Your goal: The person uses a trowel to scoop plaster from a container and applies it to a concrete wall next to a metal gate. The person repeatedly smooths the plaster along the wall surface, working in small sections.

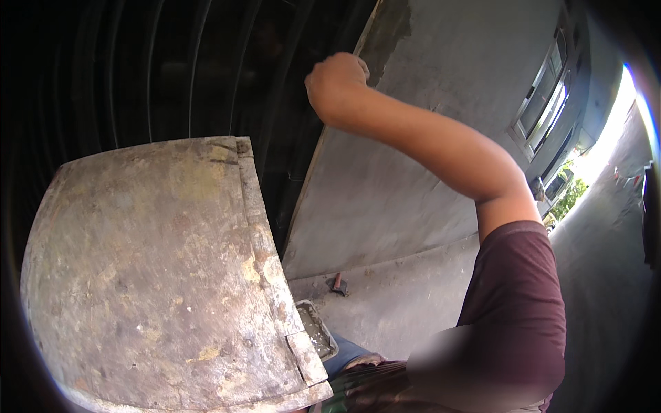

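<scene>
My right hand (337,86) is raised at the edge of a grey plastered wall (385,199), beside a dark ribbed surface (172,76). Its fingers are curled closed on the far side, so anything inside them is hidden. A darker, rough plaster patch (382,38) runs along the wall's upper edge near it. A weathered, stained board (144,261) fills the lower left, with a narrow strip along its right side. My left hand is out of view.
A rectangular tray with grey contents (313,327) sits low beside the board. A small tool with an orange handle (337,282) lies on the grey floor (399,303). At right, a window (544,89) is set in the wall, with green plants (571,193) beyond.
</scene>
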`<state>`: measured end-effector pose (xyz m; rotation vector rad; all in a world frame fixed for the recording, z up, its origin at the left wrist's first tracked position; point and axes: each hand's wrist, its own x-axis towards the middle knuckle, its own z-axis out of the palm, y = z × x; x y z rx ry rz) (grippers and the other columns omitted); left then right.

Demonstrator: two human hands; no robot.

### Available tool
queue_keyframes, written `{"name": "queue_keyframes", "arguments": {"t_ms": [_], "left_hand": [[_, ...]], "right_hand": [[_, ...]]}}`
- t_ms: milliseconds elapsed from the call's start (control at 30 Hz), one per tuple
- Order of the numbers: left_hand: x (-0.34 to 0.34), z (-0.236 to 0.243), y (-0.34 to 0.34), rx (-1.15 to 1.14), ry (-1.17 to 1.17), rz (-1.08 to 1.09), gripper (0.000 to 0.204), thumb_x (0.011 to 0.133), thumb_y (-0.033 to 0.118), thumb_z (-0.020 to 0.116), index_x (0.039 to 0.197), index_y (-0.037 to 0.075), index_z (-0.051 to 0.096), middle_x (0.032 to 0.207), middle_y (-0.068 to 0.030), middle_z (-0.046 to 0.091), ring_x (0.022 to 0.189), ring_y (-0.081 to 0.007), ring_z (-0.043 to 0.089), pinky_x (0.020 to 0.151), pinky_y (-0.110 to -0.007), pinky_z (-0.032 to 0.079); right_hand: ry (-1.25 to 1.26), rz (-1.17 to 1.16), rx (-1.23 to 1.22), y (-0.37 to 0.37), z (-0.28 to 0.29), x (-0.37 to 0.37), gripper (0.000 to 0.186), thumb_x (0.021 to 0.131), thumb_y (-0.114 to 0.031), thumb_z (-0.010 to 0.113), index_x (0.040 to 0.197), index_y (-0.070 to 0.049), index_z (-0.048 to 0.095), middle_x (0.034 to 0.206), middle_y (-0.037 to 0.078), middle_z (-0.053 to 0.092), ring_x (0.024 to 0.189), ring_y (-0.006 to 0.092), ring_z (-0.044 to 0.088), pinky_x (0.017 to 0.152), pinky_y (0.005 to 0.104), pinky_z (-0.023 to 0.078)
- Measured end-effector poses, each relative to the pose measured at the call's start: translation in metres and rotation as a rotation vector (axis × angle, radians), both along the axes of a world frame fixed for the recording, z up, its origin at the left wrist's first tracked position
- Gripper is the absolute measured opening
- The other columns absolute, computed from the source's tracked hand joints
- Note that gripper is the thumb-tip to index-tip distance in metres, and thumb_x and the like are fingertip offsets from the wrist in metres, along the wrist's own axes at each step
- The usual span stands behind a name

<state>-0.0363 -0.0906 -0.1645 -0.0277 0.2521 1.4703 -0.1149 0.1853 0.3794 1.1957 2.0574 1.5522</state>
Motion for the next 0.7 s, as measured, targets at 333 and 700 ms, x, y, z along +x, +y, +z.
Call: {"name": "queue_keyframes", "arguments": {"t_ms": [333,700], "left_hand": [[-0.013,-0.009,0.004,-0.005,0.092,0.028,0.062,0.116,0.055,0.041,0.160,0.012,0.053,0.152,-0.0121,0.066,0.134,-0.0327,0.068,0.113,-0.054,0.057],[-0.027,0.035,0.043,0.048,0.226,0.113,0.062,0.116,0.054,0.042,0.160,0.013,0.053,0.153,-0.0116,0.065,0.135,-0.0324,0.067,0.114,-0.054,0.056]], "right_hand": [[0.102,-0.034,-0.065,-0.016,-0.017,0.018,0.021,0.082,-0.011,0.080,0.101,-0.016,0.088,0.088,-0.003,0.076,0.079,0.0201,0.073,0.050,0.0369,0.040],[0.123,-0.021,0.004,-0.013,-0.026,0.038,0.024,0.082,-0.010,0.076,0.105,-0.005,0.084,0.095,0.012,0.072,0.090,0.0304,0.067,0.045,0.0372,0.028]]}}
